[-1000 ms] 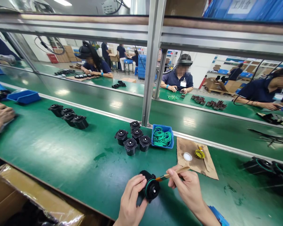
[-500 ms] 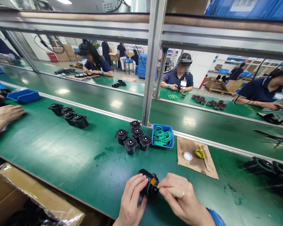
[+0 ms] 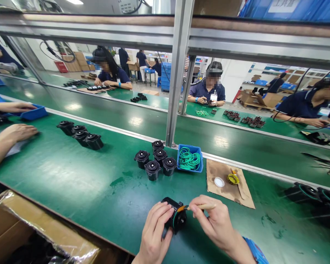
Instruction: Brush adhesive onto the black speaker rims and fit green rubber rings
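Note:
A black cylindrical housing (image 3: pixel 178 220) lies on its side on the green table, a green ring around its end. My left hand (image 3: pixel 155 231) is wrapped round its body. In my right hand (image 3: pixel 213 222) is a small brush (image 3: pixel 206 206) with a pale wooden handle, pinched between the fingers. Its orange bristles touch the housing's rim near the ring. Beyond stand several upright black housings (image 3: pixel 153 169), beside a blue bin (image 3: pixel 202 161) of green rings (image 3: pixel 189 159). A cardboard sheet (image 3: pixel 213 169) carries a yellow cup (image 3: pixel 232 179) and a white disc (image 3: pixel 219 182).
More black housings stand at left (image 3: pixel 92 141) and right edge (image 3: pixel 305 192). Another person's hands are at far left, one at a blue tray (image 3: pixel 38 113). A metal post (image 3: pixel 173 91) rises behind the bin. An open carton (image 3: pixel 30 227) sits below the table edge.
My right hand has shifted up and right, and the brush has moved up along the housing's rim. At far left, another person's hand has come to the blue tray.

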A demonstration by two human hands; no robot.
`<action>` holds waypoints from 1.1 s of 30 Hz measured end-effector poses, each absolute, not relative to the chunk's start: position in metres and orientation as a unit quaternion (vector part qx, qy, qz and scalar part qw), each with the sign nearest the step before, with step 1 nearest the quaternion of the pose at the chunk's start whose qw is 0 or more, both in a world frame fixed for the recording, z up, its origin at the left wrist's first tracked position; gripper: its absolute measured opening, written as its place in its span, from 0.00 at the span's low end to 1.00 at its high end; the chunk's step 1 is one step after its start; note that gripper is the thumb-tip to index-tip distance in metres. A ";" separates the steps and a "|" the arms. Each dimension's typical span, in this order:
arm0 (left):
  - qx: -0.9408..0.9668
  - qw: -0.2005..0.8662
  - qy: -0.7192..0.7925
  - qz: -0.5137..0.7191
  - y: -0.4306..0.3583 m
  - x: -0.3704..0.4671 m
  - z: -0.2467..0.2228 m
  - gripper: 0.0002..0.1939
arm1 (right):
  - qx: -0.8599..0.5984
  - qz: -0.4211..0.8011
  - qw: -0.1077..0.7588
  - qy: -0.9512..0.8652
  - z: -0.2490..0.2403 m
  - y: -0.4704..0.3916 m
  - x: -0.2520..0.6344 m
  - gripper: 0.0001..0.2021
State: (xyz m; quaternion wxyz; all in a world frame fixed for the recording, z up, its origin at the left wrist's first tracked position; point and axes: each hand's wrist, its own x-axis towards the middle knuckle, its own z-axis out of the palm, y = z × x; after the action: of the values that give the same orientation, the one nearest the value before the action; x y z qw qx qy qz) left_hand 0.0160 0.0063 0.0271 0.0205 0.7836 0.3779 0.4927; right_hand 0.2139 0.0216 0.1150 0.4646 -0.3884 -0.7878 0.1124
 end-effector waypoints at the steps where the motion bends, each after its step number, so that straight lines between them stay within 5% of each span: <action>1: 0.784 0.019 0.378 0.492 0.006 0.016 0.026 0.23 | -0.405 0.104 0.467 -0.780 0.114 0.023 0.214 0.13; 6: 0.784 0.035 0.384 0.486 0.006 0.015 0.019 0.24 | -0.427 0.100 0.470 -0.766 0.116 0.023 0.210 0.18; 12: 0.770 0.096 0.411 0.479 0.004 0.017 0.025 0.22 | -0.343 0.167 0.450 -0.807 0.125 0.019 0.206 0.12; 26: 0.693 0.304 0.461 0.464 0.003 0.018 0.050 0.25 | -0.229 0.111 0.240 -0.937 0.146 0.006 0.216 0.16; 33: 0.658 0.366 0.477 0.454 0.005 0.014 0.048 0.26 | -0.235 0.126 0.342 -0.901 0.152 0.013 0.231 0.19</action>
State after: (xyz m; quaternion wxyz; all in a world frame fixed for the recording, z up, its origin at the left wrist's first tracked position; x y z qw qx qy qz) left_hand 0.0140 0.0047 0.0475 0.3662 0.6579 0.4768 0.4535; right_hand 0.2313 0.0126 0.1518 0.3419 -0.2352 -0.9010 0.1262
